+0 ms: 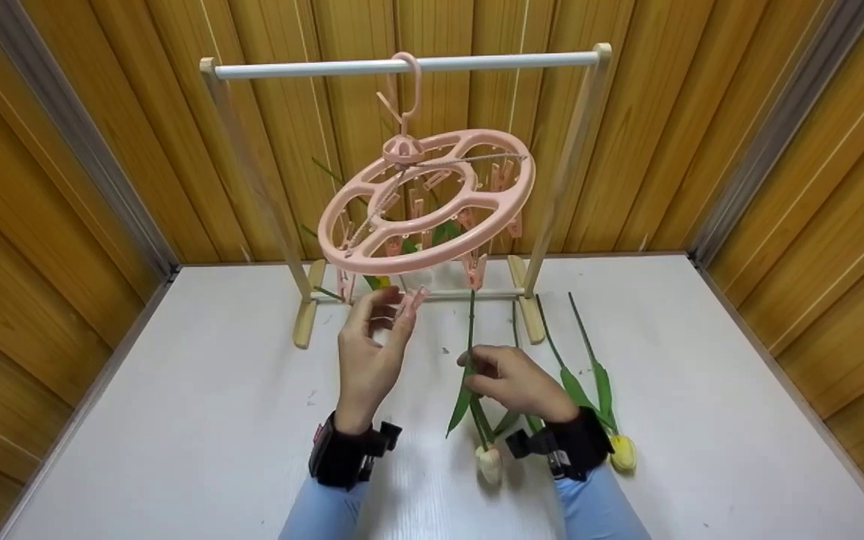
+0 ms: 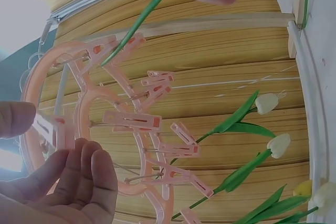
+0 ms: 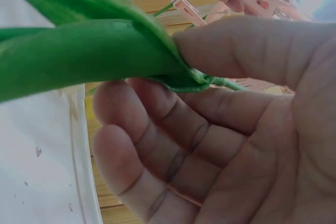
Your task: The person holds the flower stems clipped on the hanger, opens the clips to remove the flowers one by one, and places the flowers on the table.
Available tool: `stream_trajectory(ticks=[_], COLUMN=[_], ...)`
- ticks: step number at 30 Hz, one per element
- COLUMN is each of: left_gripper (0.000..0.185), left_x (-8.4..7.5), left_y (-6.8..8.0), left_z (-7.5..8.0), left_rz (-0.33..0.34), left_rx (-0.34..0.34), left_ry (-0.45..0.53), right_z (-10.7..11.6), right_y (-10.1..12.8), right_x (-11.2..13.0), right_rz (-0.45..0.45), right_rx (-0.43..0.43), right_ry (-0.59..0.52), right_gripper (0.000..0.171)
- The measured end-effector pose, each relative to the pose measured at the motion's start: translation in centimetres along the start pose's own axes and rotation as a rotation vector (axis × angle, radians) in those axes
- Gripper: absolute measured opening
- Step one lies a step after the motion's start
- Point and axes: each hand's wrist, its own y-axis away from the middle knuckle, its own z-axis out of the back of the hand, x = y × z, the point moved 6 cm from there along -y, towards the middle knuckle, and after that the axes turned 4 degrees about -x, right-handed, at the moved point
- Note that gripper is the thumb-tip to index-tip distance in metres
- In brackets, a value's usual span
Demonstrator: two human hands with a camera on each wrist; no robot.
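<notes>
wood-look walls (image 1: 814, 225) border a white tabletop (image 1: 199, 420); by a pink hanger (image 1: 394, 265), the left hand (image 1: 372, 352) pinches a clothespin (image 1: 415, 300) and the right hand (image 1: 518, 379) a white tulip (image 1: 480, 421), bloom downward, each between thumb and fingers.

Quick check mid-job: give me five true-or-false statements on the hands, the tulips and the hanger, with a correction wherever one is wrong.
1. The left hand holds a yellow tulip. False: it pinches a pink clothespin.
2. The right hand holds a tulip with its bloom hanging downward. True.
3. That hand grips the tulip by its bloom. False: it grips the leafy stem, above the bloom.
4. The pink hanger rests on the table. False: its hook hangs over the white bar.
5. A yellow bloom lies on the table beside the right sleeve. True.
</notes>
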Motion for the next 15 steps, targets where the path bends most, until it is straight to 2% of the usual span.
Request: stream_trajectory(ticks=[6,15], left_gripper=[0.031,0.035], left_x=[-0.1,-0.3], left_y=[0.4,1.3], left_z=[0.3,0.5], left_rz=[-0.037,-0.157], left_rx=[0.021,0.037], left_ry=[-0.050,-0.225], right_z=[0.7,2.2], right_y=[0.4,0.9], right_x=[-0.3,-0.3], right_rz=[-0.016,0.004], right_rx=[-0.021,-0.094], right_ry=[-0.025,-0.016], right_gripper=[0.027,0.032])
